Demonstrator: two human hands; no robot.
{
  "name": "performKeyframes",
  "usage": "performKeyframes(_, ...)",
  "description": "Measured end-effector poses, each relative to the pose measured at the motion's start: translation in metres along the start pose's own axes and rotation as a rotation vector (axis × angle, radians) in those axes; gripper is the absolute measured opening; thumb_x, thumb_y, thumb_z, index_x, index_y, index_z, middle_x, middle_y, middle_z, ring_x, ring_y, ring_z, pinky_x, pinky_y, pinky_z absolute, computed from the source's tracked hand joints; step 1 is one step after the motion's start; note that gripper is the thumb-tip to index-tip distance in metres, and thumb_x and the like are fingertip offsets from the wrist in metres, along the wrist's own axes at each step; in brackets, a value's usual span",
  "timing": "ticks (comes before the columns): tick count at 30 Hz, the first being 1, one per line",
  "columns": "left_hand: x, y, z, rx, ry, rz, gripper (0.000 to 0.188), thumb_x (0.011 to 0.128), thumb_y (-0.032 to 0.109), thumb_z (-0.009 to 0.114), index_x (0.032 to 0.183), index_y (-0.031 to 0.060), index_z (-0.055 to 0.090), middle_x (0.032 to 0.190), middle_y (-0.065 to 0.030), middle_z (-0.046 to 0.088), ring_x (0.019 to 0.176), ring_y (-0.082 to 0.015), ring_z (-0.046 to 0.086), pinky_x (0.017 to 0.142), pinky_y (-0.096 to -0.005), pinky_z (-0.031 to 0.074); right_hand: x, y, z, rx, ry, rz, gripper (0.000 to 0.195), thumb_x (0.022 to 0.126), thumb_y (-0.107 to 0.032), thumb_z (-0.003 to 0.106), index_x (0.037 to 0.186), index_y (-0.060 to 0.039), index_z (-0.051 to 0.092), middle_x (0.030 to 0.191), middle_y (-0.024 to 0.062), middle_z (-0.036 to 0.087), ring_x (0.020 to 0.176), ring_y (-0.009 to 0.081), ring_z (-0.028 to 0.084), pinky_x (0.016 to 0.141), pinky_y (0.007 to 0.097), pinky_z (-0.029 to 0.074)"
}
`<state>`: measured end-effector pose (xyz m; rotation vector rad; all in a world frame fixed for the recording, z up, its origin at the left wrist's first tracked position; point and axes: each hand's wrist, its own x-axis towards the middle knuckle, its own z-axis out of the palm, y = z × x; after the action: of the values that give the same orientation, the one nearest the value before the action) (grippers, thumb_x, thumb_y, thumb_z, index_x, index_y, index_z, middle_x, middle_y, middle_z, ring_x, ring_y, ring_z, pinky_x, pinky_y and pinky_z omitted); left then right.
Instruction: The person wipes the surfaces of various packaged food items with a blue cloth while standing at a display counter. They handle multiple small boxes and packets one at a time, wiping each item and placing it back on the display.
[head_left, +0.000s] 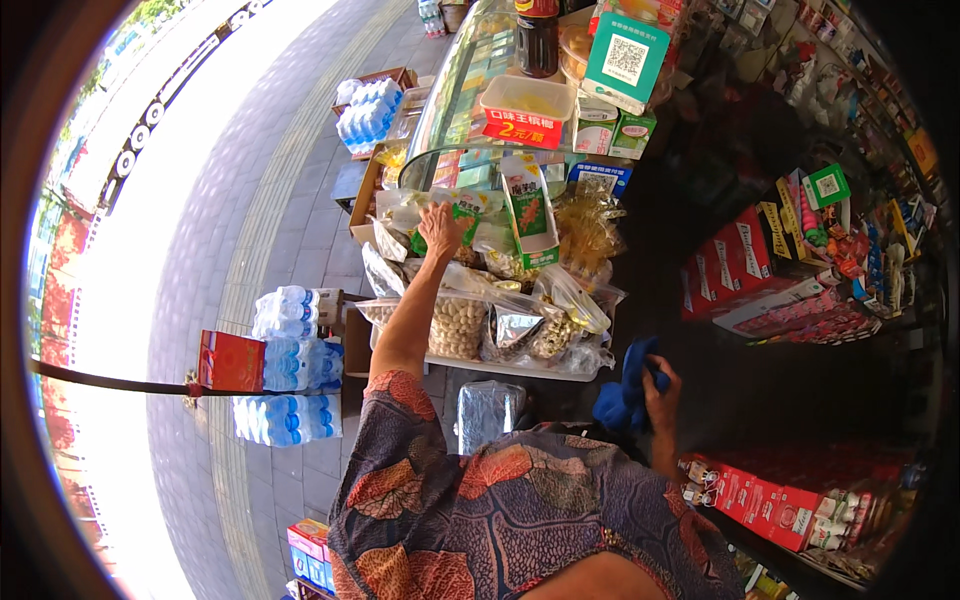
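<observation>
My left hand (441, 229) reaches over a display of bagged dry goods and rests at a green snack packet (466, 217). Its fingertips meet the packet's left side, but whether they grip it cannot be made out. Low on the right, my right hand (663, 397) holds a bunched blue cloth (624, 396). Just beyond the left hand stands an open green-and-white snack carton (529, 214), tilted. Nearer me lie a clear bag of pale round nuts or beans (456, 328) and other zip bags, in a white tray (525, 370).
A glass display case (442, 124) stands beyond the bags, with a plastic tub (527, 99) and a dark bottle (537, 45) on top. Shrink-wrapped water bottles (289, 360) are stacked on the paving at left. Red Budweiser cartons (727, 259) stand at right. A dark pole (112, 379) crosses the left side.
</observation>
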<state>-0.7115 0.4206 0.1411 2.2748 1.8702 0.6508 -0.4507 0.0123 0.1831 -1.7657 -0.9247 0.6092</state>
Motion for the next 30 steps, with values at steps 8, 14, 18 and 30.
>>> performKeyframes(8,0.02,0.009,0.023,0.098,-0.105,-0.143,0.056,0.055,0.031,0.082,0.1,0.0036,0.063,0.107,-0.016,0.057,0.104,-0.0333,0.052,0.082,-0.0449,0.044,-0.011,0.008,-0.011,-0.011,0.056,0.028,0.019,0.083,-0.011,0.063,0.097,0.0011,0.062,0.08,0.0049,0.064,0.075,0.0095,0.058,0.068,0.0252,0.046)
performKeyframes(14,0.03,0.011,0.03,-0.075,-0.124,-0.204,0.06,0.055,0.023,0.081,0.105,0.0001,0.057,0.095,-0.0166,0.065,0.089,-0.0308,0.063,0.074,-0.0367,0.051,-0.015,0.015,-0.013,0.004,0.101,0.031,0.019,0.083,-0.011,0.063,0.097,0.0012,0.062,0.08,0.0045,0.064,0.076,0.0089,0.058,0.068,0.0247,0.046)
performKeyframes(18,0.029,-0.038,0.033,-0.487,-0.232,-0.302,0.043,0.056,0.018,0.078,0.092,0.0007,0.062,0.083,-0.0127,0.067,0.072,-0.0232,0.065,0.062,-0.0324,0.051,-0.009,0.013,-0.014,-0.014,0.035,0.03,0.018,0.083,-0.01,0.063,0.097,0.0012,0.062,0.08,0.0043,0.064,0.076,0.0085,0.058,0.068,0.0246,0.046)
performKeyframes(30,-0.155,0.064,-0.089,-1.544,-0.719,-0.263,0.052,0.072,0.0,0.063,0.122,0.0005,0.048,0.091,-0.0097,0.065,0.074,-0.016,0.063,0.066,-0.0251,0.051,0.015,-0.001,-0.032,0.099,-0.012,-0.061,0.019,0.082,-0.008,0.061,0.099,-0.0003,0.06,0.082,0.0039,0.062,0.078,0.0089,0.056,0.07,0.0256,0.046)
